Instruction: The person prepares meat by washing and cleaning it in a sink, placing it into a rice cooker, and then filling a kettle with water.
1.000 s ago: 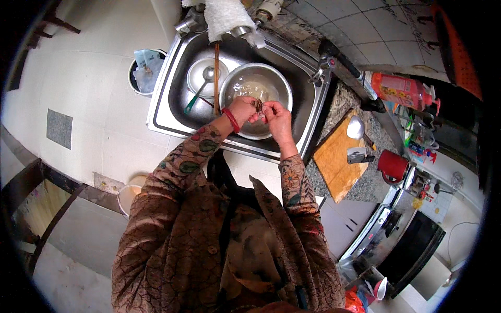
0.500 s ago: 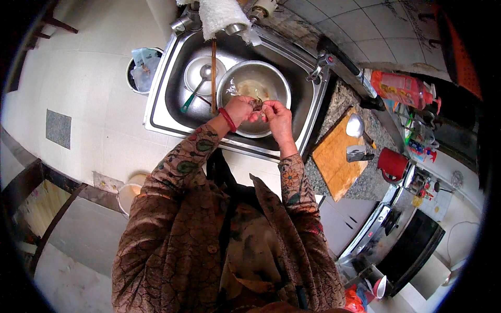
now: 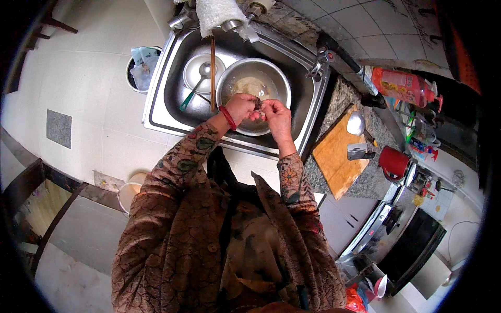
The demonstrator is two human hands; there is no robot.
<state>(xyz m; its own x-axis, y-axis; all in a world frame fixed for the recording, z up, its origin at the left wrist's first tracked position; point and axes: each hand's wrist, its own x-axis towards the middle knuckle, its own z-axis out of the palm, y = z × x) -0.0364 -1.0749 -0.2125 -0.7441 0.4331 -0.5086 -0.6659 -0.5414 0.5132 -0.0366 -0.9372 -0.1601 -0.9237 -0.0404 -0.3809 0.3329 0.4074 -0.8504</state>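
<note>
My two hands meet over the near half of a round metal basin [image 3: 286, 88] in the sink. Cloudy water [image 3: 245, 86] with pale stuff in it fills the basin's bottom. My left hand [image 3: 241, 108], a red bracelet at its wrist, is closed round a small dark brownish piece [image 3: 257, 104] whose kind I cannot make out. On the same piece the thumb and fingers of my right hand [image 3: 276, 116] are pinched. Left of the basin, a pale bowl [image 3: 190, 78] holds a metal spoon with a green handle [image 3: 194, 94], and chopsticks [image 3: 212, 68] lie beside it.
A steel sink [image 3: 175, 112] surrounds the basin, with a tap [image 3: 321, 65] at its right. Farther right, a wooden cutting board [image 3: 334, 161] carries a ladle [image 3: 356, 124] and a cleaver [image 3: 357, 151]. A red mug [image 3: 392, 163] stands beyond. A bin [image 3: 131, 78] sits left of the sink.
Both hands stay together over the basin with only small finger shifts. The dark piece shows less between the fingers now. The dark bit seen in the water beyond the hands no longer shows there.
</note>
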